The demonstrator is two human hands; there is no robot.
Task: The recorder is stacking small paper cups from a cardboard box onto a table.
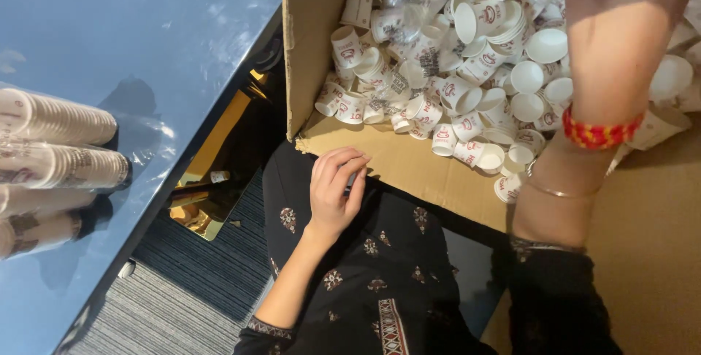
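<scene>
Glossy blue table (pixel 139 41) fills the side left of the box (pixel 310 41), with striped carpet (pixel 190 289) below its edge. Your box is open cardboard, holding a loose heap of small white paper cups (pixel 467 70) with red print. Your left hand (pixel 334 188) rests at the box's near flap, fingers curled loosely together, clamped on nothing that shows. Your right hand (pixel 621 26) reaches over the heap inside the box, a red bracelet (pixel 600 134) at the wrist; whether its fingers grip a cup, you cannot tell. Far left of the box, sleeved cup stacks (pixel 55 143) lie on the table.
</scene>
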